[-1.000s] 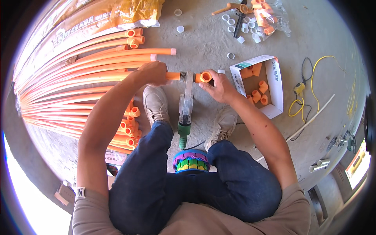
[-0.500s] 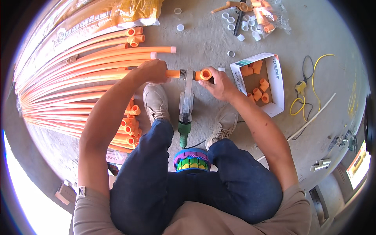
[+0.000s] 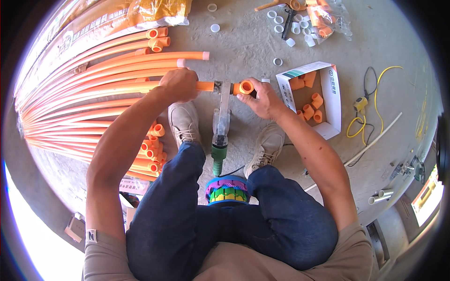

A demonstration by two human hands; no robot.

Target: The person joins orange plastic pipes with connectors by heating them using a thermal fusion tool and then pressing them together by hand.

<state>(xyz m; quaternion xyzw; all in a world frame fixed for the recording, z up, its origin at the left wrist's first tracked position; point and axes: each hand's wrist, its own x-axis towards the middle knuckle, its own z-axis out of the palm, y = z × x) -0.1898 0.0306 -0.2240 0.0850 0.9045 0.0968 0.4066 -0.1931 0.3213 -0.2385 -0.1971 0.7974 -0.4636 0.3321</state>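
Observation:
Between my hands stands a pipe fusion welder with a green handle (image 3: 219, 153) and a flat metal heating plate (image 3: 225, 98). My left hand (image 3: 180, 85) is closed round an orange plastic pipe (image 3: 205, 86), whose end meets the left side of the plate at a dark heating die (image 3: 217, 87). On the opposite side, my right hand (image 3: 263, 100) grips an orange pipe fitting (image 3: 246, 87), apparently an elbow, by thumb and fingers. Its open mouth faces up, and its other end sits against the plate's right side. The dies are partly covered by pipe and fitting.
Many long orange pipes (image 3: 84, 101) fan out at left, several with fittings on their ends. A white carton (image 3: 332, 100) at right holds orange elbows. White rings (image 3: 278, 62) and a bag of fittings (image 3: 323, 21) lie farther off. A colourful round stool (image 3: 227, 191) stands between my knees.
Both hands keep their grips, with pipe and fitting still against the heating plate. The whole view has shifted slightly; little else differs.

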